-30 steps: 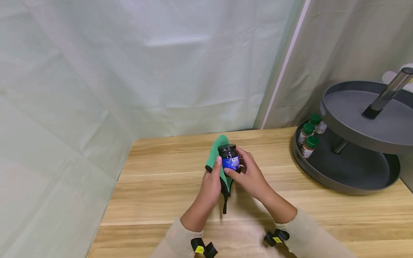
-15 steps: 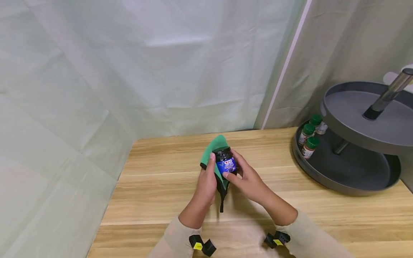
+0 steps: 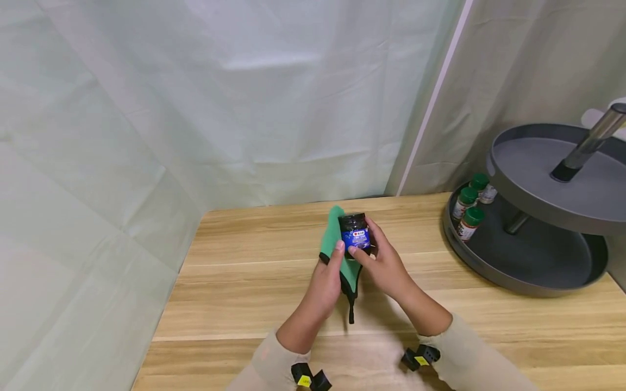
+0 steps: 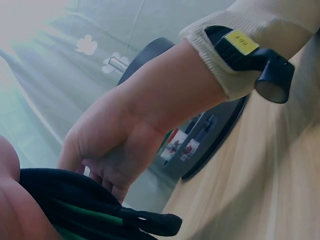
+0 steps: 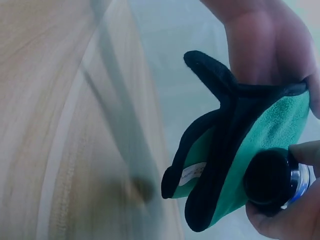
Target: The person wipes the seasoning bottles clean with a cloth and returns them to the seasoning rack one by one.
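In the head view, my right hand (image 3: 390, 267) grips a small dark glass jar (image 3: 356, 238) with a black lid and blue label, thumb across the label's lower edge. My left hand (image 3: 325, 285) holds a folded green cloth (image 3: 331, 234) with black trim against the jar's left side. A black hanging loop (image 3: 351, 315) dangles from the cloth. Seen from the right wrist, the jar's dark round end (image 5: 267, 179) presses against the green cloth face, near a white tag (image 5: 192, 173). Both hands are above the wooden tabletop. From the left wrist, the cloth's black edge (image 4: 75, 190) hides the jar.
On the right stands a grey two-tier round rack (image 3: 489, 278). Several green-capped spice bottles (image 3: 470, 221) sit on its lower tier, at the left rim. A pale curtain (image 3: 303, 108) hangs behind the wooden table (image 3: 235, 293).
Both hands, with the jar and cloth, shift slightly left, then back right and a little away from me. The jar tilts left midway and now stands nearly upright.
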### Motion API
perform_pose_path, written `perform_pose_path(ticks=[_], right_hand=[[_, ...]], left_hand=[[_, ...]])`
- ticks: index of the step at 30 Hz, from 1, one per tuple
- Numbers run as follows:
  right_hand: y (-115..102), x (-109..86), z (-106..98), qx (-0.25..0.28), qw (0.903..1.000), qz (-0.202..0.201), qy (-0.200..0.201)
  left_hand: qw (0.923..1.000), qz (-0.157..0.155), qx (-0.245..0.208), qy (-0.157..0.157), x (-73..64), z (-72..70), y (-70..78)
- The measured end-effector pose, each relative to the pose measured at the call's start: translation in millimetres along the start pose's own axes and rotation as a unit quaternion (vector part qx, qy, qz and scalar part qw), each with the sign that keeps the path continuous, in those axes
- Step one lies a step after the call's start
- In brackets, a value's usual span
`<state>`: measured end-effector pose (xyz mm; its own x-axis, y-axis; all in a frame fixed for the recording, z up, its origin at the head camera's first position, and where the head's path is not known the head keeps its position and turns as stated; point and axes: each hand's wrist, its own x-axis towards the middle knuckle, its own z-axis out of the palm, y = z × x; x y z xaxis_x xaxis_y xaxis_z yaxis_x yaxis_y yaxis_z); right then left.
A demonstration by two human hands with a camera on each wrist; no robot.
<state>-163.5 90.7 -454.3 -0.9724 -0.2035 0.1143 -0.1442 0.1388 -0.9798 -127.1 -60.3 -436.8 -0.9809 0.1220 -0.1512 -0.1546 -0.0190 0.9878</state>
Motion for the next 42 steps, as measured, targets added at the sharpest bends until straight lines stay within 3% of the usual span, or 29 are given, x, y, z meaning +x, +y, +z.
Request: perform_pose_path(ticks=[6, 14, 17, 23, 28, 33, 42], right_hand=[[-3, 0.7, 0, -0.017, 0.9995, 0.017, 0.018], [-8, -6.4, 7, -0.037, 0.9991, 0.017, -0.009], [-8, -9.7, 10, -0.034, 0.999, 0.007, -0.029], [-9, -15.1, 11, -0.032, 0.9971, -0.037, -0.058], [-7, -14.0, 10, -0.029, 0.9969, -0.044, -0.058], [-4, -10.7, 10, 0.007, 0.9972, -0.035, -0.066], [0, -1.8, 4, 0.019, 0.9991, 0.024, -0.031]], left_hand=[[0.9997, -0.002, 0.024, 0.001, -1.3, 2.5, -2.2], [0.9992, -0.012, 0.017, 0.034, 2.3, -5.3, 1.6], [0.9985, -0.017, 0.0, 0.053, 4.7, -8.4, 2.5], [0.9949, 0.01, -0.07, 0.071, 8.8, -12.6, 2.9], [0.9939, 0.014, -0.085, 0.068, 9.2, -13.2, 3.1], [0.9952, 0.013, -0.075, 0.061, 8.7, -11.8, 2.6], [0.9985, -0.004, -0.046, 0.028, 2.9, -5.5, 2.4]])
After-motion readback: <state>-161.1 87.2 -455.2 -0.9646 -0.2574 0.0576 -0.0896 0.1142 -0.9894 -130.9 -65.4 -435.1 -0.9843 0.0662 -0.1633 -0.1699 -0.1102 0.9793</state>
